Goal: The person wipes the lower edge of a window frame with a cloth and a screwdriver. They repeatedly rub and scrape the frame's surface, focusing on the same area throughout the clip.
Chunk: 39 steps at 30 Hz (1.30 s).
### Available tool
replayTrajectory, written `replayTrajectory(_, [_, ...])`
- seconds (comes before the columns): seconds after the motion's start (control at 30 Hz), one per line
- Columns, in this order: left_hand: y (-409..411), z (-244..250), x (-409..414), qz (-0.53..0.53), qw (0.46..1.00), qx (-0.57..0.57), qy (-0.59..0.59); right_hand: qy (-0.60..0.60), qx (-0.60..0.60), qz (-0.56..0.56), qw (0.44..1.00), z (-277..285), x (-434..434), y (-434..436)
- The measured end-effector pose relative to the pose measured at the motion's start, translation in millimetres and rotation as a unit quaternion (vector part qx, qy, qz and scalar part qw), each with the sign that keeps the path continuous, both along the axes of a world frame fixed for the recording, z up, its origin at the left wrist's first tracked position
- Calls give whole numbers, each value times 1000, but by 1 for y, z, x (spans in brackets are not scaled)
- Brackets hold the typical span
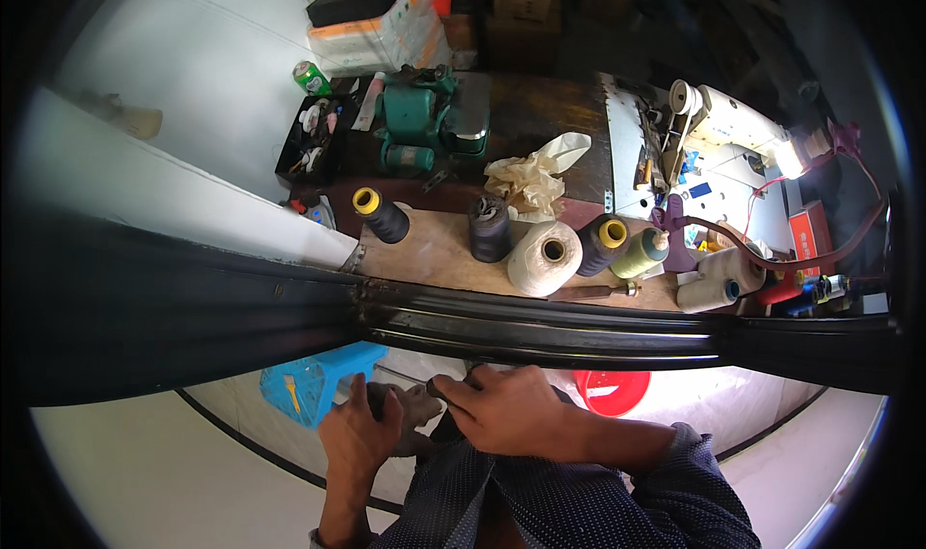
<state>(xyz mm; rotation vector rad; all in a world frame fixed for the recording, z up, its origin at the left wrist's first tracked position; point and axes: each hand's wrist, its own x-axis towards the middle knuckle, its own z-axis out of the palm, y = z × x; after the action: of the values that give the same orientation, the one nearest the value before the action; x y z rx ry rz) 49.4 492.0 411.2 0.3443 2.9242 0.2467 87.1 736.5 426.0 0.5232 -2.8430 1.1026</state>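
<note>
My right hand (506, 408) is closed round the dark handle of a thin metal rod tool (401, 375), low in the middle, just in front of my dark dotted shirt. The rod's shaft points left, over the tiled floor. To its left is my left hand (359, 426), with thumb and forefinger raised; it is beside a dark, rounded object (376, 401) that I cannot identify. Whether the left hand grips this object is unclear. A greyish, worn item (419, 408) lies between the hands, partly hidden.
A black metal frame rail (535, 332) crosses beyond my hands. Behind it, thread cones (545, 259) stand on a wooden board, near crumpled cloth or paper (532, 176), a green machine (412, 115) and a sewing machine (745, 118). Below are a blue plastic stool (325, 379) and red basin (615, 390).
</note>
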Motion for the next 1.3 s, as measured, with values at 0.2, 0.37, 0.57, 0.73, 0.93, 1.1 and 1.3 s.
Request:
replayTrajectory(0.2, [28,20,-18,-4,999,48,17,-8,-69,-106,992,3,3,17])
replayTrajectory(0.37, [37,13,-40,-24,999,0,27,-67,-65,-109,990,2,-4,17])
replayTrajectory(0.57, [38,4,-58,-53,997,-40,38,-116,-62,-107,986,-7,-20,4])
replayTrajectory(0.73, [41,7,-60,-47,999,-1,18,-113,-104,-110,982,-13,-27,0])
replayTrajectory(0.93, [42,4,-57,-48,998,-23,18,-127,-151,-103,975,-17,-26,5])
replayTrajectory(1.1, [41,-1,-55,-52,998,-24,12,-116,-160,-103,975,-22,-26,5])
replayTrajectory(1.3, [41,-1,-52,-76,995,-55,28,-111,-143,-88,980,-16,-27,8])
